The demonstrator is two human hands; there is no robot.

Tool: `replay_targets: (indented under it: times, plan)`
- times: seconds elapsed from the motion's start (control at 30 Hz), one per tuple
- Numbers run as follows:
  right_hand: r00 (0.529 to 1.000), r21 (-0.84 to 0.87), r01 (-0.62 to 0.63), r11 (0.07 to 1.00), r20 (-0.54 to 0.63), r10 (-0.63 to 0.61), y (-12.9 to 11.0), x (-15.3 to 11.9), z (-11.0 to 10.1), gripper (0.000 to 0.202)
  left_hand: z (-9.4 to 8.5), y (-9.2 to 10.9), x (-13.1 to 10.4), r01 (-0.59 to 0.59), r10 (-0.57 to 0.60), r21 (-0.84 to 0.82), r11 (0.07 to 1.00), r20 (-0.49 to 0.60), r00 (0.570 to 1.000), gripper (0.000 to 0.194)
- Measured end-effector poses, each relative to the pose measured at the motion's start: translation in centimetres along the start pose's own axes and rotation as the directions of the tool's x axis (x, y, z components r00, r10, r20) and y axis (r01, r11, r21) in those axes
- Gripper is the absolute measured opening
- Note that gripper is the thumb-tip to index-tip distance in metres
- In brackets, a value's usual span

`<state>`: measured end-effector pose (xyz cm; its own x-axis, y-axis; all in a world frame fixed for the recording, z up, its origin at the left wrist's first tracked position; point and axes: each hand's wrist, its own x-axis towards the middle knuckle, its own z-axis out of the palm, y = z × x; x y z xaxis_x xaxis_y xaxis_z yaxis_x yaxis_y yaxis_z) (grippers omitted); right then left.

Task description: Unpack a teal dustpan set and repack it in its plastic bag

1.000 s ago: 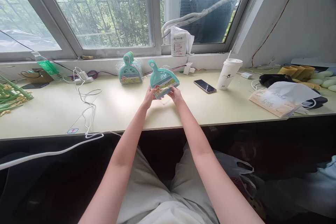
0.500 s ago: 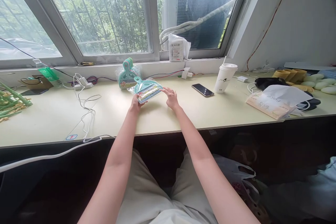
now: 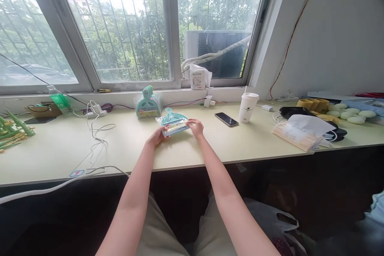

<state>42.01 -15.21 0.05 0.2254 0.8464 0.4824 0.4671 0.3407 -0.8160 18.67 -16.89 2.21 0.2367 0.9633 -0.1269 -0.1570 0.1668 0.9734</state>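
A small teal dustpan and brush set (image 3: pixel 174 118) in clear plastic wrap with a printed label is held above the desk. My left hand (image 3: pixel 157 136) grips its left lower corner, the fingers partly hidden under it. At its right edge my right hand (image 3: pixel 196 127) pinches the wrap, fingers closed. Just behind, to the left, a row of similar wrapped dustpan sets (image 3: pixel 147 106) stands upright on the desk, their handles stacked in pale colours.
A phone (image 3: pixel 226 119) and a white lidded cup with a straw (image 3: pixel 248 108) are on the desk (image 3: pixel 120 148) to the right. Farther right lies a tissue pack (image 3: pixel 297 134). White cables (image 3: pixel 97 128) trail at the left, near a green-labelled bottle (image 3: pixel 60 101).
My right fingers, stretched towards the set's edge before, are now closed on it. The set is turned a little and my view has tilted upward.
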Motion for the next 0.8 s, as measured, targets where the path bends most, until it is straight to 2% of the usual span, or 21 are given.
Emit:
replay_targets:
  times: [0.1,0.17,0.23,0.33,0.43,0.53,0.63,0.73,0.8]
  plan:
    - [0.990,0.102,-0.137,0.985,-0.002,0.138,0.7,0.3,0.2,0.008,0.0,-0.2,0.0,-0.015,0.014,0.022,1.000,0.057,0.998,0.039]
    - [0.986,0.179,-0.168,0.969,0.017,0.168,1.0,0.5,0.3,0.015,0.1,-0.3,-0.1,-0.033,0.028,0.048,0.998,0.101,0.994,0.042]
    - [0.982,0.245,-0.189,0.951,0.032,0.187,1.2,0.6,0.4,0.034,0.3,-0.3,-0.3,-0.053,0.041,0.088,0.995,0.141,0.989,0.045]
    - [0.950,0.322,-0.313,0.894,0.093,0.299,1.6,0.8,0.4,0.062,0.9,-0.1,-0.9,-0.077,0.055,0.170,0.983,0.129,0.990,0.045]
    - [0.921,0.396,-0.389,0.832,0.169,0.351,2.1,1.0,0.5,0.055,1.7,0.2,-1.6,-0.110,0.086,0.232,0.966,0.109,0.990,0.050]
    - [0.934,0.470,-0.348,0.811,0.101,0.342,2.5,1.6,0.4,0.050,2.4,-0.2,-1.2,-0.247,0.207,0.268,0.931,0.170,0.963,0.066]
    - [0.941,0.459,-0.297,0.837,-0.007,0.338,2.9,2.4,0.3,0.052,2.8,-1.1,0.7,-0.397,0.374,0.326,0.858,0.133,0.918,0.094]
    - [0.936,0.397,-0.268,0.878,-0.107,0.334,3.7,3.8,0.4,0.048,2.8,-2.2,3.5,-0.438,0.418,0.379,0.815,0.137,0.898,0.123]
    - [0.928,0.369,-0.271,0.889,-0.144,0.343,4.4,5.1,0.7,0.045,2.7,-2.5,5.3,-0.478,0.460,0.437,0.762,0.154,0.874,0.133]
